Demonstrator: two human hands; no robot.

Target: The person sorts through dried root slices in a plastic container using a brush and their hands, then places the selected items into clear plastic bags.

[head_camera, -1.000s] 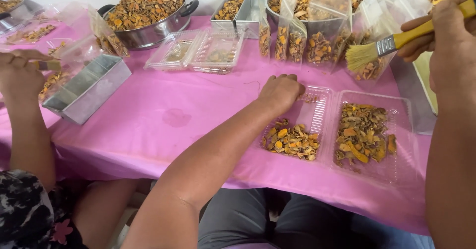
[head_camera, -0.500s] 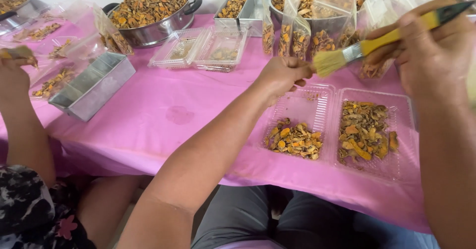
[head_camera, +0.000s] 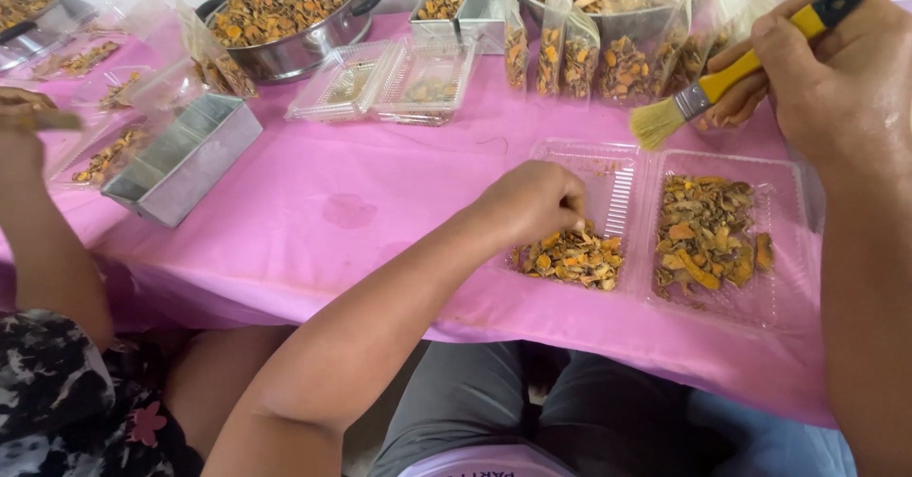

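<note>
Your left hand [head_camera: 532,201] rests curled at the left half of the clear tray [head_camera: 788,296], fingertips pinched down at the top of the small pile [head_camera: 570,257] of orange-brown dried slices; whether a piece is actually between the fingers cannot be told. Your right hand [head_camera: 836,68] is closed around the yellow handle of the brush [head_camera: 708,92], held above the tray's far edge with the bristles pointing left, clear of the contents. The tray's right half carries the larger heap [head_camera: 708,239], while the back of the left half is bare ribbed plastic. By the look of it, the sorting is partway: two lots stand apart, neither half looks finished, and the tray is open. Beyond it: filled bags [head_camera: 608,59] standing in a row, an open tray pair [head_camera: 389,78] nearly empty, a full pan [head_camera: 285,7], a metal tin [head_camera: 185,159]. At far left, another person's hand [head_camera: 24,116] works at its own trays. All on a pink cloth [head_camera: 332,211].
</note>
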